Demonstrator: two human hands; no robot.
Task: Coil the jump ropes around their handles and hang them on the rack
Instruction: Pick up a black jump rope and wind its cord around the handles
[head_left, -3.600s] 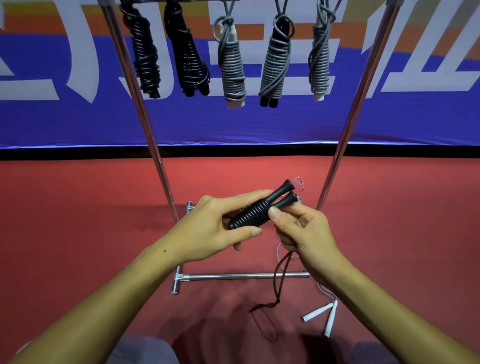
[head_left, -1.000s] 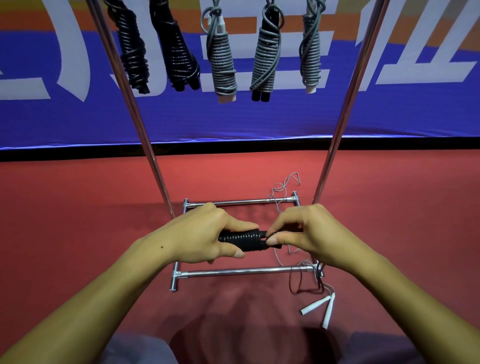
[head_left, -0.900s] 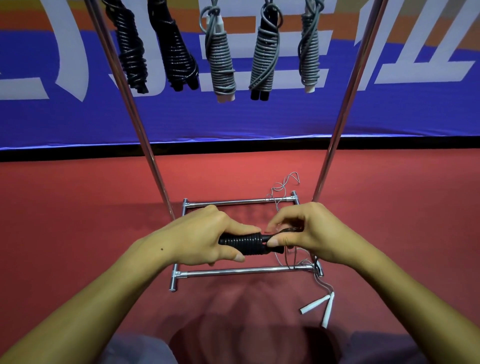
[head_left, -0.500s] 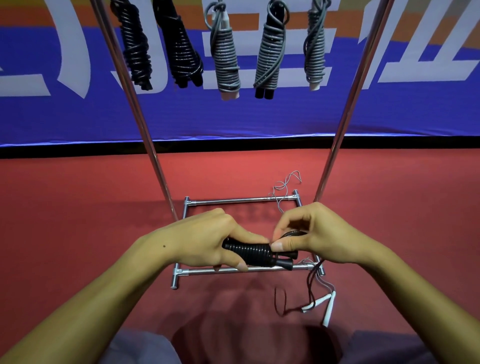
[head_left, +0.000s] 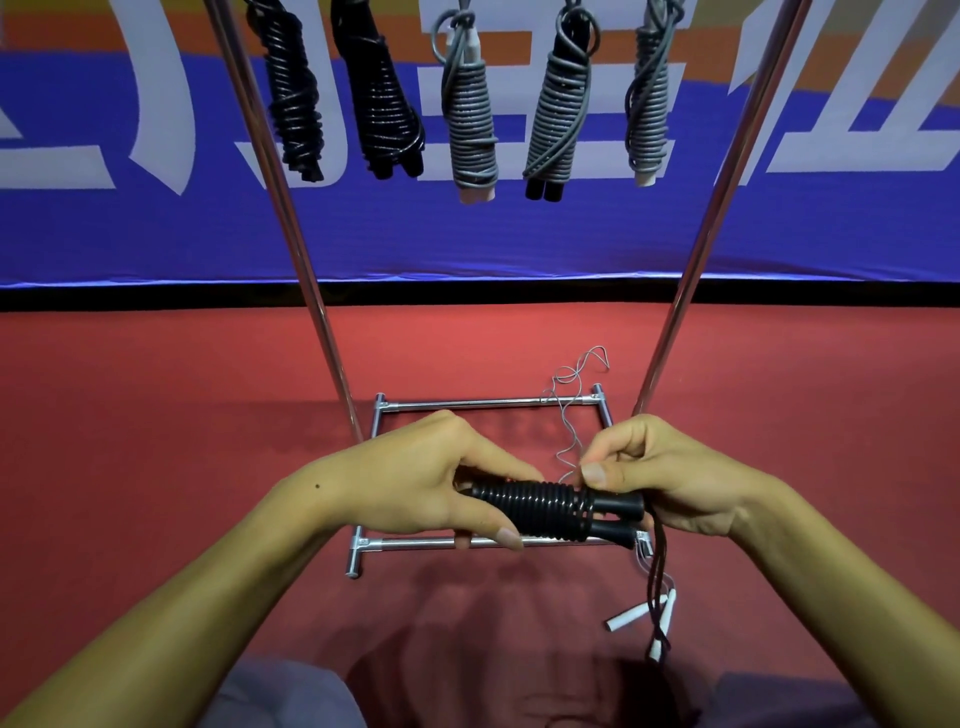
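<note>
My left hand (head_left: 415, 483) grips the two black handles (head_left: 550, 509) of a jump rope, held side by side and level in front of me. Black rope is wound tightly round their middle. My right hand (head_left: 660, 478) pinches the rope at the handles' right ends, and the loose black rope tail (head_left: 658, 582) hangs down from it. Above, several coiled ropes hang from the chrome rack (head_left: 306, 270): two black bundles (head_left: 384, 88) on the left and grey bundles (head_left: 470, 111) to their right. The rack's top bar is out of view.
On the red floor (head_left: 156, 441) lies an uncoiled grey rope (head_left: 569, 410) with white handles (head_left: 631, 616), draped over the rack's base frame (head_left: 488, 402). A blue banner (head_left: 519, 228) runs along the back. My knees are at the bottom edge.
More black rope has gone onto the handles and the hanging tail has shortened. The handles have swung from tilted to level, and my right hand has circled them.
</note>
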